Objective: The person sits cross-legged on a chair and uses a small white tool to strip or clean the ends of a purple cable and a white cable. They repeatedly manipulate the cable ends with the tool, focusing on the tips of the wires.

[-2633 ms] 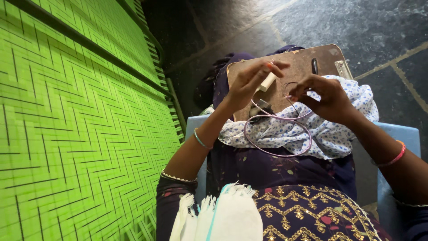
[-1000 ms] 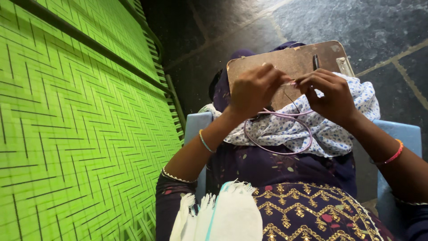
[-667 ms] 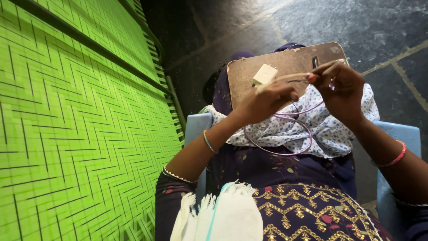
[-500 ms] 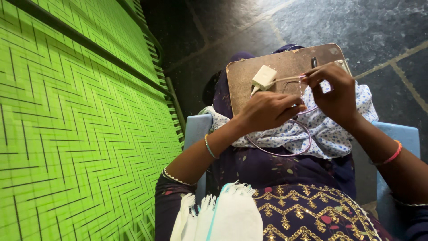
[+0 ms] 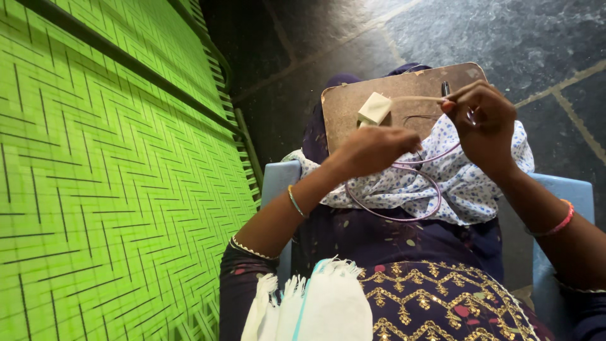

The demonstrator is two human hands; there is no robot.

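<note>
I sit with a brown wooden board (image 5: 353, 107) propped on my lap. My right hand (image 5: 483, 123) pinches a thin pale stick (image 5: 416, 99) that lies across the board's top. A small cream block (image 5: 374, 108) rests on the board just left of the stick. My left hand (image 5: 372, 149) is closed below the block, over a white cloth with blue dots (image 5: 467, 183); I cannot tell what it holds. A thin pink wire loop (image 5: 391, 211) curls over the cloth beneath both hands. A small dark tool (image 5: 445, 88) lies on the board beside my right hand.
A bright green woven cot surface (image 5: 107, 177) with a dark frame fills the left side. A light blue plastic chair (image 5: 278, 180) is under me. Dark stone floor (image 5: 536, 44) lies beyond the board. A white fringed scarf (image 5: 315, 303) hangs at the bottom.
My left hand came off the cream block and dropped below it onto the cloth. My right hand lifted toward the board's top right and now holds the thin stick.
</note>
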